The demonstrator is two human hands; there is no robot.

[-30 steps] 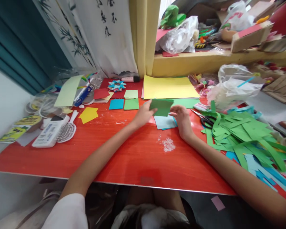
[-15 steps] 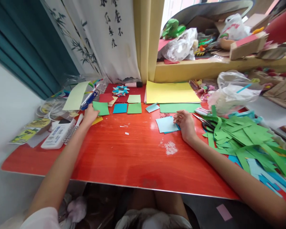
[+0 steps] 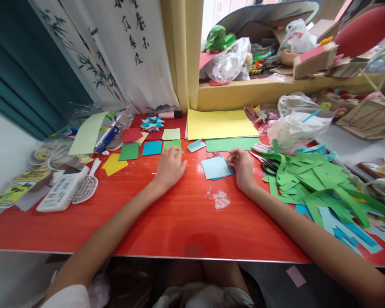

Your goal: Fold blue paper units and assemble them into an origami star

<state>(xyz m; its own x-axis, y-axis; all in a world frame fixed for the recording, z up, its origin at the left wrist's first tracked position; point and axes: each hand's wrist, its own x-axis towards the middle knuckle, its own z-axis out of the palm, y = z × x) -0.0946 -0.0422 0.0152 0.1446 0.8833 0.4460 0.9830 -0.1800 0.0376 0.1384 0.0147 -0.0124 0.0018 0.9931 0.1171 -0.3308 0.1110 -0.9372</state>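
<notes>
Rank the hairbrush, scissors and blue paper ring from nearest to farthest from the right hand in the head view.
From the right hand:
1. Scissors, just to its right.
2. Blue paper ring, away to the left, farther back.
3. Hairbrush, farthest over to the left.

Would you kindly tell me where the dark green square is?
In the head view, the dark green square lies left of centre, between the yellow paper and the blue square.
</notes>
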